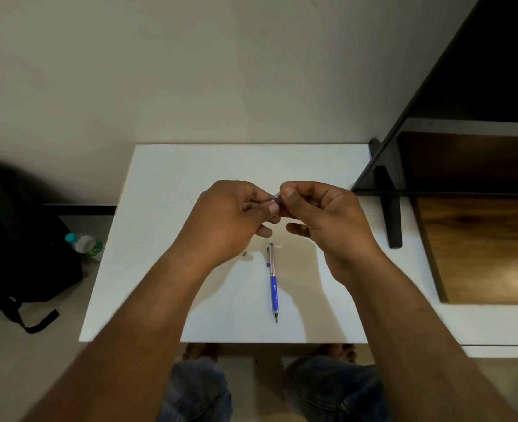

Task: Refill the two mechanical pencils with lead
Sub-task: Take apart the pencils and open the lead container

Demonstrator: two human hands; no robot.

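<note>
Home room; white table (pixel 166 184); black backpack (pixel 23 239); water bottle (pixel 84 243); wooden shelving (pixel 480 239)

Pencil (pixel 273 281) on table (pixel 160 184), near front edge; bottle (pixel 84 242) left of table, backpack (pixel 17 239) left of bottle.

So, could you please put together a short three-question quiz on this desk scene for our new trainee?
1. True or false: the blue pencil lies on the white table, and neither hand touches it.
2. What are the left hand and the right hand doing? A) resting flat on the table; B) pinching one small item between them above the table; C) gripping the backpack.
3. Fill the gap: the pencil's writing tip points ____ the person.

Key: 1 true; 2 B; 3 toward.
</note>
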